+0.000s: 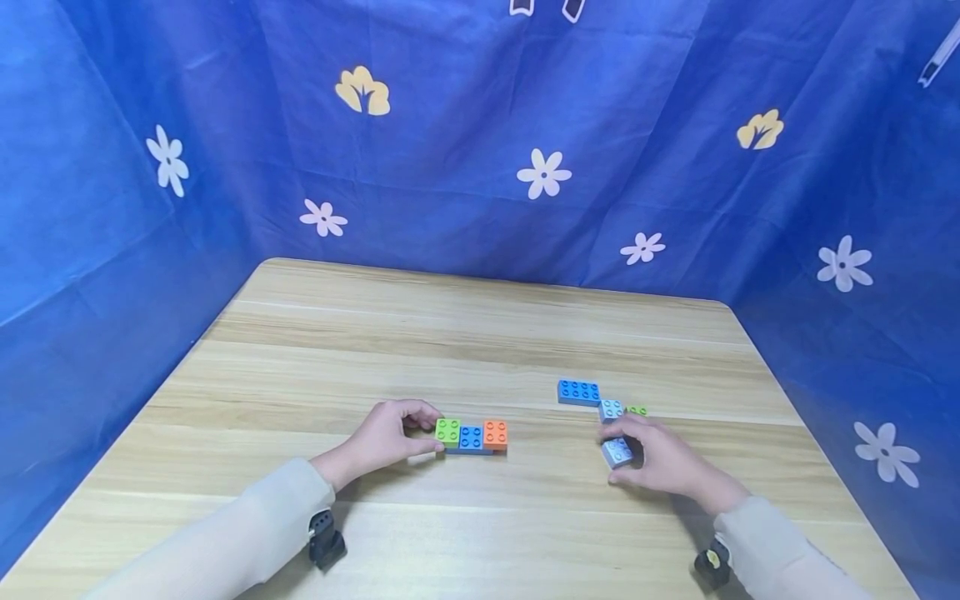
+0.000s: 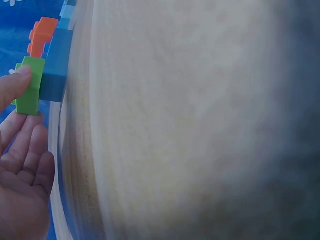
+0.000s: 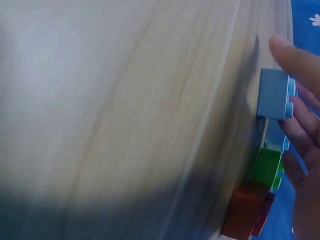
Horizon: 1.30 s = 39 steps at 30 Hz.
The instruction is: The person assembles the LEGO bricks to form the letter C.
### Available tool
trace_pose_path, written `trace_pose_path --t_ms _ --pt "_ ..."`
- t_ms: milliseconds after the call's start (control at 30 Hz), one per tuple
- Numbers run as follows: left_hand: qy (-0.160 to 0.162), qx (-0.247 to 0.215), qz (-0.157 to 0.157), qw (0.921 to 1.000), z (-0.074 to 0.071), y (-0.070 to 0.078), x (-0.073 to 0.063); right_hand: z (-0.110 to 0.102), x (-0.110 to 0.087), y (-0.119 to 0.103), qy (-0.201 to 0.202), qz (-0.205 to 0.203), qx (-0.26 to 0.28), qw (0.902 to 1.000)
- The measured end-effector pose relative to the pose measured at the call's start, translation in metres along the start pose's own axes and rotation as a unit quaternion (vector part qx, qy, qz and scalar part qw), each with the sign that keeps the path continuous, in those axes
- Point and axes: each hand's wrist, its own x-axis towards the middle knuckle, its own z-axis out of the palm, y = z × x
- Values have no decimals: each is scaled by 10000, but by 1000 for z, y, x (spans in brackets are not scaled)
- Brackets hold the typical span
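In the head view my left hand (image 1: 386, 437) pinches the green brick (image 1: 447, 432) at the left end of a small assembly. That brick and an orange brick (image 1: 496, 434) sit on a longer blue brick (image 1: 471, 437), whose studs show between them. The left wrist view shows the thumb on the green brick (image 2: 31, 86) and fingertips at its lower edge. My right hand (image 1: 663, 458) curves around a loose light blue brick (image 1: 617, 452). In the right wrist view the thumb stands apart from this light blue brick (image 3: 273, 93), with fingers behind it.
Near the right hand are a blue eight-stud brick (image 1: 578, 392), another light blue brick (image 1: 611, 409) and a partly hidden green brick (image 1: 637, 411). The right wrist view also shows an orange-red brick (image 3: 246, 212). A blue curtain (image 1: 465, 167) surrounds the wooden table (image 1: 450, 333).
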Motion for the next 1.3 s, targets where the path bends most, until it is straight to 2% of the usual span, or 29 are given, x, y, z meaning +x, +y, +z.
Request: trace_pose_path --t_ms 100,433,733,967,1167,1300 --pt "24 0 3 10000 0 -1 0 -2 -1 1 -105 156 -118 9998" --pt "78 53 65 9999 1 -3 0 0 0 4 -115 77 -265 9996" --pt "65 25 31 10000 1 -3 0 7 6 0 339 -467 32 9983" --pt "66 50 94 9999 1 -3 0 13 14 -12 478 -419 221 9977" --pt "64 24 53 10000 1 -3 1 17 28 -26 400 -335 572 9970" --pt "49 15 70 10000 1 -3 0 20 40 -37 375 -290 579 9972"
